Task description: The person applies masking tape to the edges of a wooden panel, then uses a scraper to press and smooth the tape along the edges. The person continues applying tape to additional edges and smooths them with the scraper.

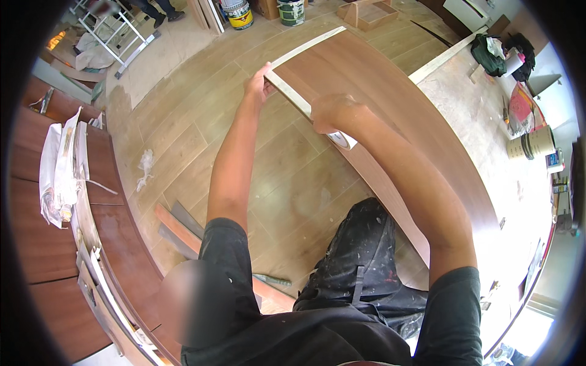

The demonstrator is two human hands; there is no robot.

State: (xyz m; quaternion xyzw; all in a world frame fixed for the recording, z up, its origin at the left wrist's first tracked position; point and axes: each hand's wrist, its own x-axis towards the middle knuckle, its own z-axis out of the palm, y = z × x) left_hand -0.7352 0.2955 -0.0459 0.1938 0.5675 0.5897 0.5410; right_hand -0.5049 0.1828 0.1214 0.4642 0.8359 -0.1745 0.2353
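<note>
A long brown wood-grain panel [390, 110] lies on the worktable, its left side jutting past the table edge. Whitish tape [308, 46] covers its far edge, and another strip [290, 90] follows the near-left edge between my hands. My left hand [259, 85] is closed on the far-left corner, thumb on top and fingers partly hidden below. My right hand [339, 114] is closed at the panel's side edge, with a roll of white tape [339, 139] under it; the fingers on the roll are mostly hidden.
The pale worktable [482, 158] on the right carries a tub [531, 144], a dark bag [488, 55] and tools. Reddish-brown cabinets [52, 244] stand left. Paint buckets [237, 13], a stepladder [119, 36] and another person's legs [160, 9] are at the back. Offcuts [180, 226] lie on the floor.
</note>
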